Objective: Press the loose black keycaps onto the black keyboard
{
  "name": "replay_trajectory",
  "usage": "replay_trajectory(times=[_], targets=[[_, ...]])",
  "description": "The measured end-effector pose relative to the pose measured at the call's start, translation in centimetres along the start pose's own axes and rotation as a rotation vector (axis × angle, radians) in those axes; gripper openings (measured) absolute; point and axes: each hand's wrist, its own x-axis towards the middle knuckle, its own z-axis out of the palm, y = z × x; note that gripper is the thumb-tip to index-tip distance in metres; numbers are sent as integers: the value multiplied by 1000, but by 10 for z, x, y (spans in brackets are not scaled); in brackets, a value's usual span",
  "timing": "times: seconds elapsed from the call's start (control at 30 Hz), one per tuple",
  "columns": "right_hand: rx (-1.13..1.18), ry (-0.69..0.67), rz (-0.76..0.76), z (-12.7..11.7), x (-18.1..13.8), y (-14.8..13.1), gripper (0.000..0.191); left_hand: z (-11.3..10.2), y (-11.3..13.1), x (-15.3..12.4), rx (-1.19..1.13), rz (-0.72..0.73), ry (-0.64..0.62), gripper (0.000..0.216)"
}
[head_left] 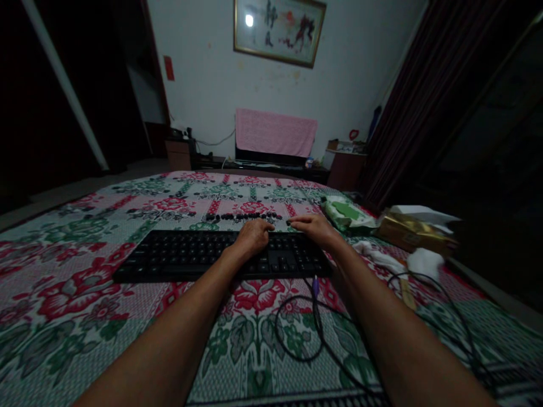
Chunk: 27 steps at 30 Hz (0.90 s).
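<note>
A black keyboard [178, 254] lies on the flowered cloth, its key side up. My left hand [253, 234] rests across its far edge with the fingers curled around it; the thumb side points right. Just beyond the keyboard's right part, my right hand [314, 227] pinches a small black keycap [289, 223] between its fingertips. Behind the keyboard runs a row of small black keycaps [229, 216], several in number, partly hidden by my left hand. The keyboard cable [292, 357], with a purple plug [315, 285], loops on the cloth between my forearms.
At the right lie a green-and-white wipes pack [344, 213], a gold tissue box [416, 232] and crumpled white tissue [424, 264]. The patterned tablecloth [85, 333] covers the table. Beyond stands a low cabinet with something under a pink towel [275, 131].
</note>
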Motion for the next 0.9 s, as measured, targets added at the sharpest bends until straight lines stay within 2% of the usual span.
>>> replay_trajectory(times=[0.07, 0.13, 0.43, 0.9], targets=[[64, 80, 60, -6, -2, -2, 37, -1, -1, 1, -13, -16, -1, 40], [75, 92, 84, -9, -4, -3, 38, -2, -2, 1, -11, -17, -8, 40], [-131, -127, -37, 6, -4, -1, 26, -1, -3, 0, 1, 32, 3, 40], [-208, -147, -85, 10, -1, 1, 21, 2, -1, -2, 2, 89, -5, 45]])
